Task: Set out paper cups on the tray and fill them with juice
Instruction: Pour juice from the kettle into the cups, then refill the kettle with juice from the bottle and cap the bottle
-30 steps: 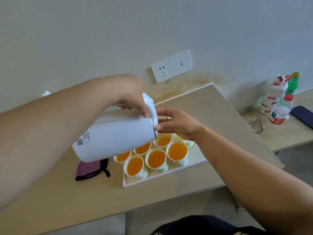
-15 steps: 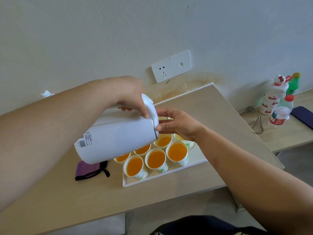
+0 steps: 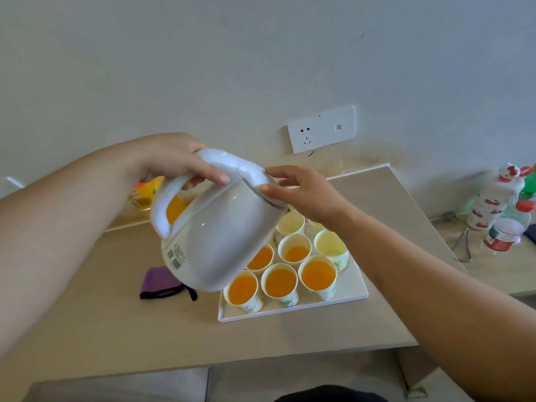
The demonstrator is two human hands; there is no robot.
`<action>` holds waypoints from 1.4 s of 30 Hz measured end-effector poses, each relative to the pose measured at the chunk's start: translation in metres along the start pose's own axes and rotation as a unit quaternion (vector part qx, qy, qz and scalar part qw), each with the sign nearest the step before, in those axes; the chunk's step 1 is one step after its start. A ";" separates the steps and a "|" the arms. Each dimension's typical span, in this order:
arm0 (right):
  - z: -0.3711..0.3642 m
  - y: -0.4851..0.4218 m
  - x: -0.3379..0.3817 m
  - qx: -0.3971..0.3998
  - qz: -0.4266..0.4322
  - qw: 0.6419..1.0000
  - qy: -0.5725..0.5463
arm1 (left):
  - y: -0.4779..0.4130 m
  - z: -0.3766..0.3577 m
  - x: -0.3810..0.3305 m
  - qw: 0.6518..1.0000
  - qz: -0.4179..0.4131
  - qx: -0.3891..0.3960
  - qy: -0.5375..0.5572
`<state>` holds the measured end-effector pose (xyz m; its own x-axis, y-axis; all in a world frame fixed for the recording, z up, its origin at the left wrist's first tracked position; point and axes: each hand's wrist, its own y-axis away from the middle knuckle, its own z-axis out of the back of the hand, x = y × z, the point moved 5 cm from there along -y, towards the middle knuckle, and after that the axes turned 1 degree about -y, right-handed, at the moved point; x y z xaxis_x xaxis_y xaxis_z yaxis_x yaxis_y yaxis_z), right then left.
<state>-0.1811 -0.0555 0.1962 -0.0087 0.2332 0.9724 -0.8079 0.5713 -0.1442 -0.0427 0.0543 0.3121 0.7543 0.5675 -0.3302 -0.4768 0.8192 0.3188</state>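
While I am watching through the head camera, the white jug (image 3: 220,236) is hanging tilted above the left part of the tray (image 3: 290,313). Its long axis is running from the base, near and left, up to the lid (image 3: 249,175), far and right, and the mouth end is pointing right toward the far cups. I cannot tell whether anything is pouring.

The left hand (image 3: 174,161) is clamping the handle (image 3: 162,216) at its top, fingers wrapped round it and thumb lying along the top. The right hand (image 3: 301,190) is staying mostly spread, with its thumb tip and fingertips resting on the rim of the lid and nothing gripped in the palm.

The paper cups (image 3: 280,281) are standing upright in rows on the tray. The three nearest are holding orange juice (image 3: 317,274) close to the brim, one in the middle is showing only a little, and the pale ones at the far right are looking unfilled.

The tray is sitting on a light wooden tabletop (image 3: 116,329). A purple cloth (image 3: 158,282) is lying just left of it, partly under the jug. A wall socket (image 3: 320,129) is sitting on the pale wall behind, and some bottles (image 3: 493,204) are standing well off to the right.
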 end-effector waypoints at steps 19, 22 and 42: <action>-0.194 -0.101 0.100 0.237 0.169 0.917 0.274 | 0.089 0.017 0.231 0.874 0.161 -0.353 0.291; -0.214 -0.114 0.093 0.238 0.173 0.909 0.295 | 0.076 0.008 0.260 0.865 0.151 -0.362 0.314; -0.229 -0.185 0.006 0.153 -0.011 0.879 0.452 | -0.119 -0.047 0.347 0.863 -0.053 -0.139 0.483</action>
<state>0.1027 0.0204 0.1872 0.3679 0.8339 0.4115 -0.9243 0.3764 0.0635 0.2541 0.1576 0.1177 0.1369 0.1827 -0.9736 -0.6198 0.7825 0.0597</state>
